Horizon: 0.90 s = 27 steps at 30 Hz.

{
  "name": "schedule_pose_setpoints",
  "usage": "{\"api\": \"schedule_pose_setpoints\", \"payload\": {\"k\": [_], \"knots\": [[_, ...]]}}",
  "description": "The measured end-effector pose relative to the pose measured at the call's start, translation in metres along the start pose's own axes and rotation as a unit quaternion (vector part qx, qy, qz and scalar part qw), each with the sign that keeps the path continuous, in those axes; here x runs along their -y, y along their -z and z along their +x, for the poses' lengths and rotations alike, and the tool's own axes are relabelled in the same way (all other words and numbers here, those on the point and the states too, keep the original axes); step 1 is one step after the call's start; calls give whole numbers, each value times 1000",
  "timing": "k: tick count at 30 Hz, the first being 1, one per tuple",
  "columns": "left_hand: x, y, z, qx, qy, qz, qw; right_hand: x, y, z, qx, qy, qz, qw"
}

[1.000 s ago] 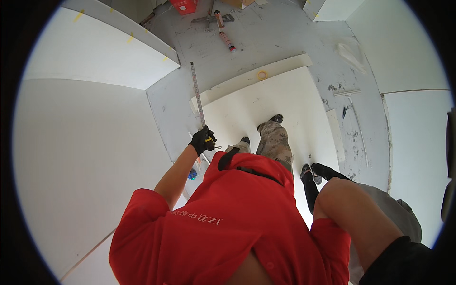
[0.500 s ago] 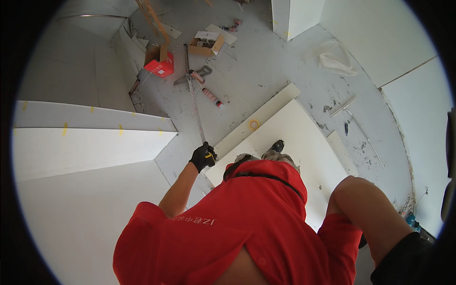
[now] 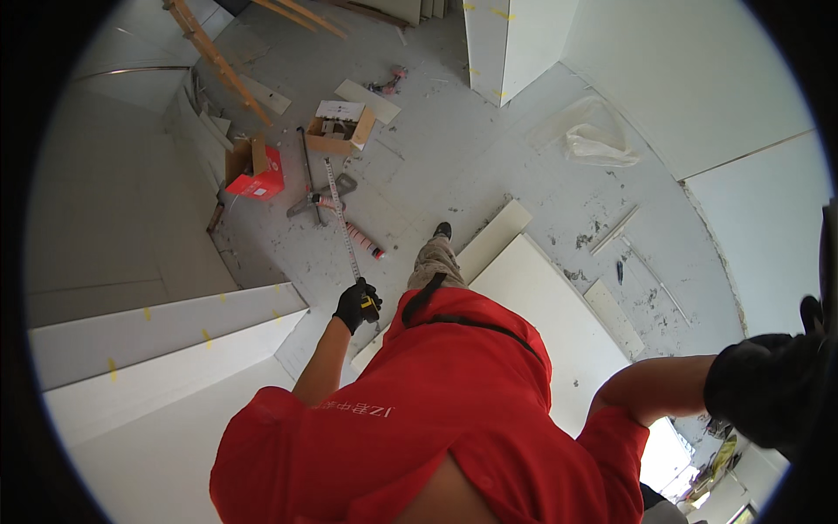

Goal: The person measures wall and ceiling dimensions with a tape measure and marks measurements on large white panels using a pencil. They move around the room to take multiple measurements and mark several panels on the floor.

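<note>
Big white boards [image 3: 559, 323] lie flat on the dusty concrete floor [image 3: 454, 148], with more white panels [image 3: 166, 336] off to the left, so it looks like sheet material set out where it can be measured, and a red cardboard box [image 3: 255, 168], an open brown box [image 3: 339, 125] and a caulk tube [image 3: 362, 240] are scattered further out. The gloved left hand [image 3: 355, 305] has its fingers clenched round a tape measure case [image 3: 370, 306], the tape blade [image 3: 342, 218] pulled out long across the floor, probably kept stiff to reach a far mark. The right hand [image 3: 768, 384], also in a black glove, is up at the frame edge well away from the tape, and I can't tell if it's gripping anything
</note>
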State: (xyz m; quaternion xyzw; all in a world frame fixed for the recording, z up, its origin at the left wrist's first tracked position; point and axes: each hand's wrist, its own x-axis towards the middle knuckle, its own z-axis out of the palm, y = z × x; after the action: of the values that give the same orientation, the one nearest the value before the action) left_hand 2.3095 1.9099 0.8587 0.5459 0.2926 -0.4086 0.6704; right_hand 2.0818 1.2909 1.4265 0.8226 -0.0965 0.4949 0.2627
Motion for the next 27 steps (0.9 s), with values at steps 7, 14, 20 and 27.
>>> {"api": "schedule_pose_setpoints", "payload": {"k": [7, 14, 20, 27], "knots": [[-342, -142, 307, 96, -53, 186, 976, 51, -315, -150, 27, -590, 298, 750], [-495, -389, 463, 312, -13, 287, 906, 114, -359, -198, -53, -791, 383, 475], [-512, -581, 450, 463, 3, 395, 793, 128, -465, -206, -124, -859, 359, 343], [-534, -698, 372, 564, -7, 427, 707, 219, -659, -133, -10, -862, 411, 296]]}}
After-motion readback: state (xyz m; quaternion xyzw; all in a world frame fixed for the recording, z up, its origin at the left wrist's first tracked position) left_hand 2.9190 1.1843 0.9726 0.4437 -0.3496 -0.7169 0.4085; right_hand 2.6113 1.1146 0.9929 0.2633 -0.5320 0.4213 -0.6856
